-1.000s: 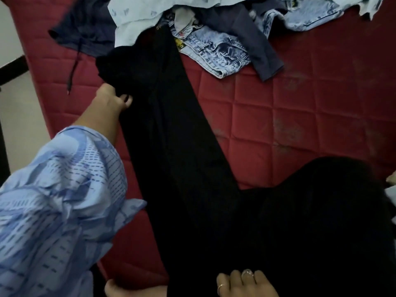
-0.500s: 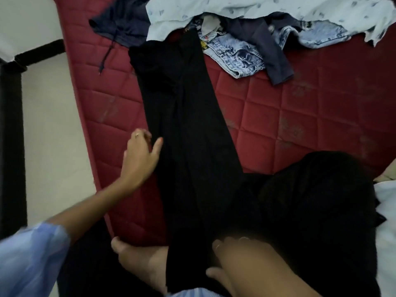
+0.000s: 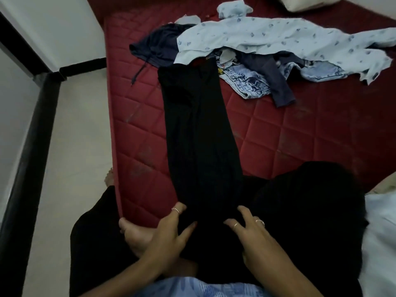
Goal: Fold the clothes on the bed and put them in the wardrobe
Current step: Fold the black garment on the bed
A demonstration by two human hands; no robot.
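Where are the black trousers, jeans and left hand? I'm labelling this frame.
black trousers [image 3: 199, 129]: head view, middle of the laid-out leg.
jeans [image 3: 246, 81]: head view, waistband area.
left hand [image 3: 169, 234]: head view, back of hand.

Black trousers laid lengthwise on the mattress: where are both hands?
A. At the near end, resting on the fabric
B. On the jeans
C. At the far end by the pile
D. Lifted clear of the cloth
A: the left hand and right hand lie with spread fingers on the near end of the black trousers.

A home bedroom. A red quilted mattress [image 3: 300, 129] lies low on a pale tiled floor [image 3: 75, 136]. Loose clothes [image 3: 267, 41] are strewn across it.
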